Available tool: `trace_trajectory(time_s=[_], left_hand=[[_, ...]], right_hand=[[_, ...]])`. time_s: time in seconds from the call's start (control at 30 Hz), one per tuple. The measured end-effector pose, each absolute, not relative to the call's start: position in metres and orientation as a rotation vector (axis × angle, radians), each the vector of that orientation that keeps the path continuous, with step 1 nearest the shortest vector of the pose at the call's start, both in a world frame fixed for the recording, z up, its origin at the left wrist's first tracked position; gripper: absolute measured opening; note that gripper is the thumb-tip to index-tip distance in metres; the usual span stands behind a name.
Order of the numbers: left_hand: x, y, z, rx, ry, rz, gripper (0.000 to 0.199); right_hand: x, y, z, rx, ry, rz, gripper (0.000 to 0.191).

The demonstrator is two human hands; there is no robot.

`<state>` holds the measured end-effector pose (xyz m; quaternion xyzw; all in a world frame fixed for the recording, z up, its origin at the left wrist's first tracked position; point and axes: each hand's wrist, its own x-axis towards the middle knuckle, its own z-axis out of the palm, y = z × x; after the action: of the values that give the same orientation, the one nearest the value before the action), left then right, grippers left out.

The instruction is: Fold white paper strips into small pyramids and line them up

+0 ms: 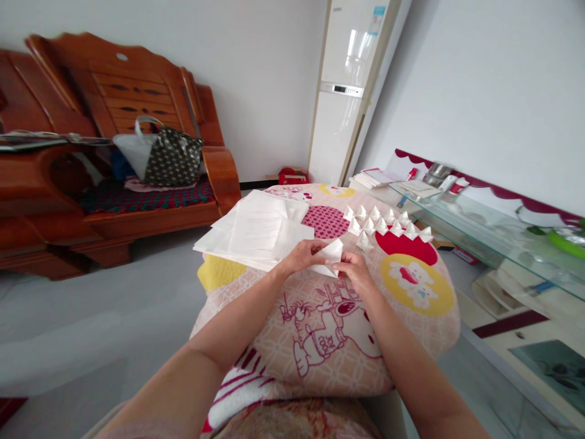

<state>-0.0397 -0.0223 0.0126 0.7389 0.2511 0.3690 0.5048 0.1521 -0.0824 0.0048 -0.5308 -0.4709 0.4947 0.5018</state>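
Note:
A partly folded piece of white paper [329, 256] is held between my two hands, just above the patterned cloth. My left hand [305, 256] pinches its left side, and my right hand [354, 269] grips its lower right edge with closed fingers. Behind my left hand lies a stack of loose white paper sheets [256, 228], spread unevenly. Several small folded white paper shapes [370, 222] with pointed tops stand in rows on the cloth, beyond my right hand.
The round surface wears a pink cartoon-patterned cloth [329, 341]. To the right is a glass-topped stand [503, 241] with papers and small items. A wooden sofa [137, 97] on the left carries a black patterned bag [173, 157]. A tall white cabinet-like unit [340, 116] stands behind.

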Motion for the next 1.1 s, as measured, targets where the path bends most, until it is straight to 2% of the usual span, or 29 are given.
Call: trace_trajectory(time_s=[0.3, 0.6, 0.9, 1.03, 1.1], left_hand=[[-0.045, -0.022, 0.015, 1.626, 0.491, 0.786, 0.07], [-0.042, -0.017, 0.005, 1.704, 0.603, 0.798, 0.044], [-0.038, -0.031, 0.017, 1.6, 0.676, 0.887, 0.043], [-0.042, -0.036, 0.023, 1.323, 0.617, 0.814, 0.055], [-0.044, -0.037, 0.025, 1.238, 0.599, 0.756, 0.054]], right_hand=[[0.153, -0.083, 0.006, -1.233, -1.076, 1.219, 0.023], [0.15, -0.089, 0.007, -1.275, -1.182, 1.278, 0.028], [0.149, -0.092, 0.007, -1.35, -1.224, 1.284, 0.03], [0.153, -0.096, 0.013, -1.238, -1.228, 1.335, 0.029], [0.154, -0.098, 0.016, -1.214, -1.25, 1.36, 0.028]])
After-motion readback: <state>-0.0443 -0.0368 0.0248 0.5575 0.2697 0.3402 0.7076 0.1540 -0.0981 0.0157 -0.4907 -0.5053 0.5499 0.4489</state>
